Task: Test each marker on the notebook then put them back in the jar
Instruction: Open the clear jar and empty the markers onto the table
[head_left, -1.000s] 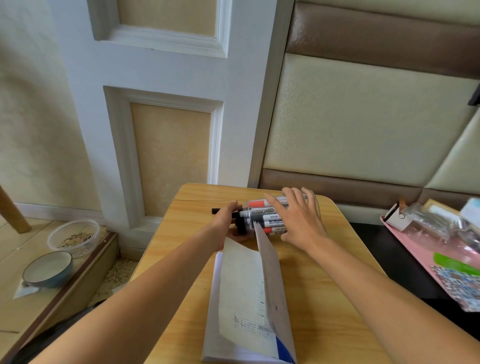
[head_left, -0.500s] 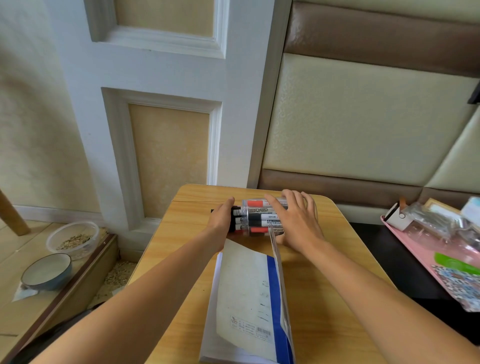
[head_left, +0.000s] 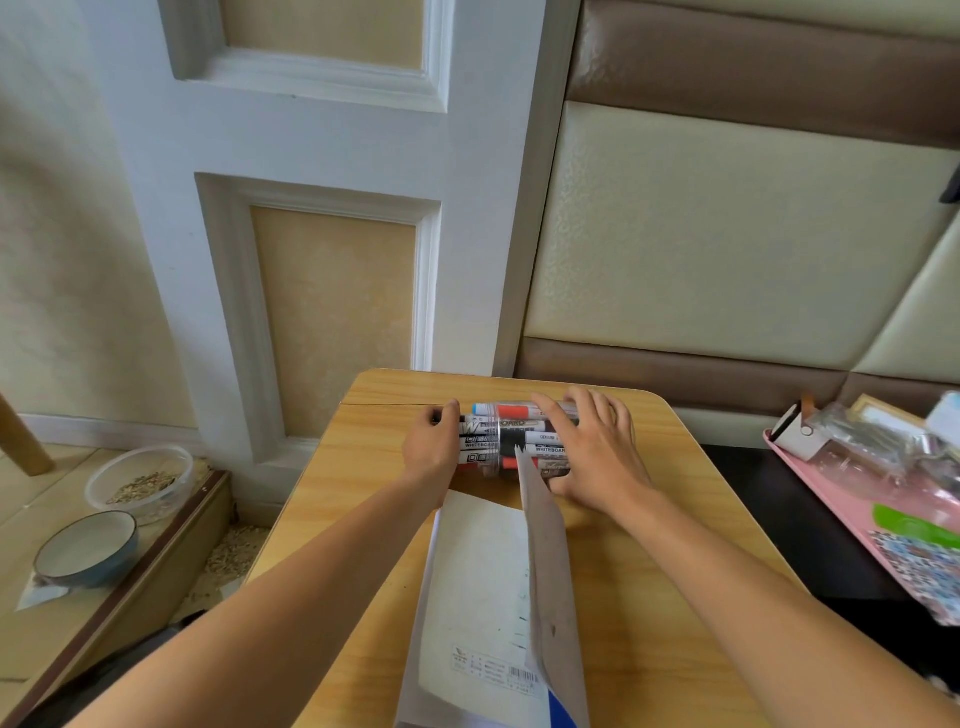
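Clear plastic jar lying on its side at the far end of a small wooden table, holding whiteboard markers with red and black caps, their ends projecting from its left-facing mouth. Left hand at the mouth end, palm against the marker ends, thumb raised along the far side; whether the fingers curl round anything cannot be told. Right hand laid over the jar body, fingers spread and bent across it. Notebook just in front of the jar, one leaf standing upright. Outward: pink tray at right; bowl and clear container on the floor at left
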